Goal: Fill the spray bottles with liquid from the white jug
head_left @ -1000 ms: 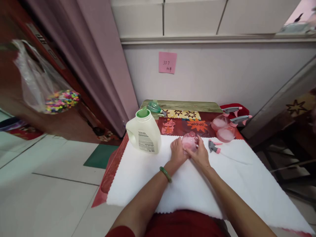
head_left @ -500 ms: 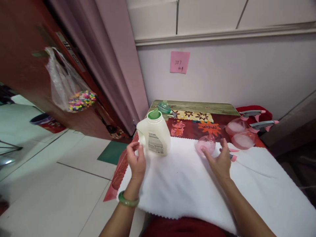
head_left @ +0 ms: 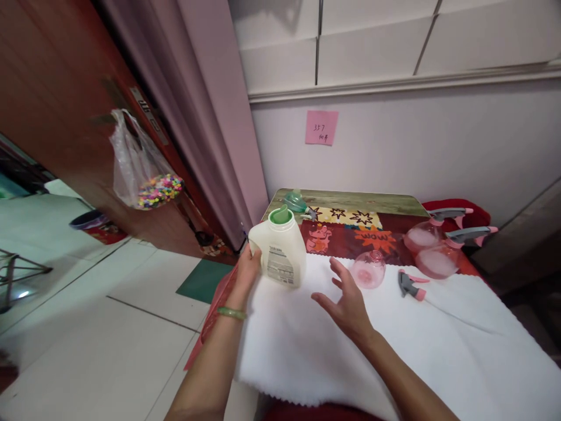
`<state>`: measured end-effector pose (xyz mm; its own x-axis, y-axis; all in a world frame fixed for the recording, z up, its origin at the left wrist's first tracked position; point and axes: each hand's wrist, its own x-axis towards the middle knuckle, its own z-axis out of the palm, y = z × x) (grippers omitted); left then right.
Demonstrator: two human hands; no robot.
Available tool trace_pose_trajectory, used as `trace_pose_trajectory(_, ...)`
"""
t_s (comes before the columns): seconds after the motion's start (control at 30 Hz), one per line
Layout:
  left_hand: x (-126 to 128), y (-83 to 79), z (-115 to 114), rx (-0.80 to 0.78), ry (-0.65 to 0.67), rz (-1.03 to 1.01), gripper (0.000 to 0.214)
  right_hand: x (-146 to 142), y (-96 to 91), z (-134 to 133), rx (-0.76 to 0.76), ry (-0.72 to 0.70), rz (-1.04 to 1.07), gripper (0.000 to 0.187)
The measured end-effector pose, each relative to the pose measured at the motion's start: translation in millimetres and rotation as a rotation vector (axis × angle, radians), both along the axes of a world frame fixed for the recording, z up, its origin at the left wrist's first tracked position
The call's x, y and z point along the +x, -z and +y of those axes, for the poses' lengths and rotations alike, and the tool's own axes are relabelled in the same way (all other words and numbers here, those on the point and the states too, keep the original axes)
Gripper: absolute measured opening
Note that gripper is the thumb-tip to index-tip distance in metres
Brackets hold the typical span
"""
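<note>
My left hand [head_left: 249,270], with a green bangle at the wrist, is closed round the handle of a white detergent jug [head_left: 283,254]. The jug stands uncapped on the white cloth, its green pouring spout showing at the mouth. Over the cloth, between jug and bottle, my right hand [head_left: 350,304] is held with fingers apart and nothing in it. Just beyond it sits a round pink spray bottle [head_left: 369,271] without its head, with some pale pink liquid inside. Its grey and pink spray head [head_left: 411,285] lies to the right, the long tube trailing over the cloth.
Two pink spray bottles [head_left: 437,261] with heads fitted stand at the right rear. A green spray bottle [head_left: 295,201] lies at the back left of the table. A plastic bag of coloured beads [head_left: 158,190] hangs from the door handle. White cloth [head_left: 307,351] covers the near tabletop.
My left hand has moved onto the jug's handle and closed on it. My right hand has left the pink bottle and shifted left, towards the jug.
</note>
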<state>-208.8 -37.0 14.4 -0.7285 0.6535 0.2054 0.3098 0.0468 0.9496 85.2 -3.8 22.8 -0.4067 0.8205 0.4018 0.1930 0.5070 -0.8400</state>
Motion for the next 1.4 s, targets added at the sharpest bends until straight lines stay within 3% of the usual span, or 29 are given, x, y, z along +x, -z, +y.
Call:
trace_pose_trajectory(0.2,17.9,-33.8,-1.7,-0.007,0.057,0.127,0.029,-28.6,-53.7,10.9,-0.175,-0.077,0.133,0.1)
trace_pose_trajectory(0.37,32.7,-49.2,4.3,0.084,0.076,0.087,0.035,-35.8,-60.6,22.5,-0.358,0.1,0.38,0.089)
trace_pose_trajectory(0.5,40.3,-30.9,2.1,0.181,-0.049,-0.134,0.07,-27.5,-51.3,29.1,-0.424,0.145,0.47,0.076)
trace_pose_trajectory(0.6,55.0,-4.2,-3.2,0.209,-0.04,-0.416,0.055,-20.2,-46.9,30.1,-0.443,0.112,0.482,0.07)
trace_pose_trajectory(0.77,88.1,30.8,-10.2,0.183,0.074,-0.835,0.049,-10.9,-49.1,28.4,-0.495,0.006,0.527,0.063)
trace_pose_trajectory(0.87,97.4,37.7,-10.7,0.208,0.081,-0.966,0.036,-7.4,-52.6,26.9,-0.559,-0.101,0.554,0.062)
trace_pose_trajectory(1.0,98.0,37.9,-9.5,0.25,0.097,-1.039,0.034,-7.6,-54.4,24.3,-0.608,-0.123,0.571,0.065)
trace_pose_trajectory(1.13,98.0,32.0,-8.2,0.273,0.105,-1.048,0.033,-12.0,-58.6,21.8,-0.598,-0.134,0.666,0.07)
trace_pose_trajectory(1.23,101.2,17.4,-10.8,0.276,0.131,-1.032,0.036,-14.7,-66.1,21.0,-0.591,-0.151,0.769,0.07)
trace_pose_trajectory(1.4,112.2,-20.6,-22.1,0.482,0.369,-1.003,0.061,-17.1,-75.9,21.2,-0.743,-0.199,0.871,0.065)
